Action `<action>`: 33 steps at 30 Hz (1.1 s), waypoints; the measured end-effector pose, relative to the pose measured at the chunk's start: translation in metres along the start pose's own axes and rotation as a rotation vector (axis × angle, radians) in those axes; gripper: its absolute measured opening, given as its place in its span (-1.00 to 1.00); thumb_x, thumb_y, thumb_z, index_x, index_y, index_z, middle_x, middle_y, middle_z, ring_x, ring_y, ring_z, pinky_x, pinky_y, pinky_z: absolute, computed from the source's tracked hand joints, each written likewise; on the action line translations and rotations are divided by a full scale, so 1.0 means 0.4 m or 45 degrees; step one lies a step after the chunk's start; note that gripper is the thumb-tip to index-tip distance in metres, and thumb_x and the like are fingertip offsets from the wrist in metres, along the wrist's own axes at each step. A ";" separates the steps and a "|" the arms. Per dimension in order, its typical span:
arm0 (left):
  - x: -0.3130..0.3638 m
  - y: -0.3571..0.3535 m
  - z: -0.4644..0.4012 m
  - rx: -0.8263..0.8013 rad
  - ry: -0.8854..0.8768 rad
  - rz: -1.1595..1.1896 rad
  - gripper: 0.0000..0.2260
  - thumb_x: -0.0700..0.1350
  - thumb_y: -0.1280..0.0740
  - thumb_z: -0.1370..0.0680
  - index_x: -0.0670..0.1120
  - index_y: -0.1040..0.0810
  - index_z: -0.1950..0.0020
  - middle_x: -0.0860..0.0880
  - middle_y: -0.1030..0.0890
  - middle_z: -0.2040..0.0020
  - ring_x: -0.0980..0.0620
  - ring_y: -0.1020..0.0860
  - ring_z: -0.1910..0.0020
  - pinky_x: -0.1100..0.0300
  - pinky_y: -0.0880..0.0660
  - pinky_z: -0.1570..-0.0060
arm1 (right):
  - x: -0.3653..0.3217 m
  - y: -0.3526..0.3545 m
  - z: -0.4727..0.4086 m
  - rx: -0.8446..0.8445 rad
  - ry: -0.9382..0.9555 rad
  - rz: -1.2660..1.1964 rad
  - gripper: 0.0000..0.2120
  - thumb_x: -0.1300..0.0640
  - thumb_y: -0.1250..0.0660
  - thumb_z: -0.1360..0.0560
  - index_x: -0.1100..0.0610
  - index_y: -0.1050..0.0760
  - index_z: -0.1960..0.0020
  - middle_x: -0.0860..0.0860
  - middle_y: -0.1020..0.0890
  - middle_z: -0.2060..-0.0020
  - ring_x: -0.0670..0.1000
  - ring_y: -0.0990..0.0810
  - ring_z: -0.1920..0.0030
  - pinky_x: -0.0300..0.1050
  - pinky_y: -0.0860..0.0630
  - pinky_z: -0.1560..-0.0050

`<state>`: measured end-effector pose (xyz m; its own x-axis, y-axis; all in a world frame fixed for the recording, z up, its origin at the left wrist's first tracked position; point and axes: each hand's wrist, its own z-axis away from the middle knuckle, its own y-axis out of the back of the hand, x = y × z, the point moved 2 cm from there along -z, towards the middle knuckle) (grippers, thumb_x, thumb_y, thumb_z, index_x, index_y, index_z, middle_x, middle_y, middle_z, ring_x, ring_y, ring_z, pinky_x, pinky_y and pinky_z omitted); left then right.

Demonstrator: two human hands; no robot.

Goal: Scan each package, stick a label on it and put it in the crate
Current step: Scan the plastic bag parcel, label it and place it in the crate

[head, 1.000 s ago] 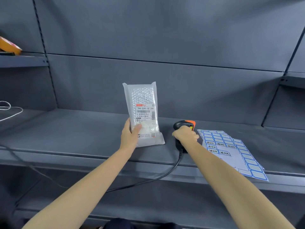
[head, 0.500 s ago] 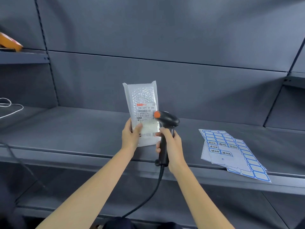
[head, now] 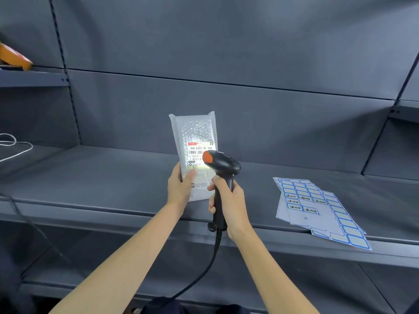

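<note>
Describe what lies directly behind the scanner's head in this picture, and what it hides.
The bubble-wrap package stands behind the scanner. Its barcode label shows partly; the label's right-hand lower part is covered.

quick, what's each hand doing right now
Left hand: holding the package upright.
Right hand: gripping the scanner, aimed at the package.

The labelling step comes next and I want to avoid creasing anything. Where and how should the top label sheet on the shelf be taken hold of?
Probably by its near corner. The label sheets lie flat in a fanned stack on the shelf, their near end jutting past the front lip. Come from the front right, slip fingers under that overhang and pinch the edge, thumb on top. The right hand holds the scanner, so free it first.
</note>
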<state>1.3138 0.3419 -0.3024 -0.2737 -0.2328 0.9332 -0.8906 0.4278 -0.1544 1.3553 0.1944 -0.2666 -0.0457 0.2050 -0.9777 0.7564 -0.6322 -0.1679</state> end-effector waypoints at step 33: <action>0.009 0.010 -0.005 -0.035 0.073 -0.176 -0.70 -0.14 -0.27 -0.60 -0.05 -0.44 -0.34 0.07 -0.57 -0.14 0.08 -0.56 -0.07 0.28 -0.50 0.03 | 0.039 0.183 -0.244 0.364 -0.139 1.537 -0.59 0.06 -0.29 -0.50 0.34 -0.37 -0.20 0.24 -0.44 -0.16 0.24 -0.32 -0.22 0.00 -0.20 -0.23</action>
<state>1.3101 0.3447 -0.2991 -0.1270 -0.2414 0.9621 -0.9080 0.4188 -0.0148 1.4737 0.2241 -0.2819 0.5153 -0.6741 -0.5292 0.1843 -0.5159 0.8366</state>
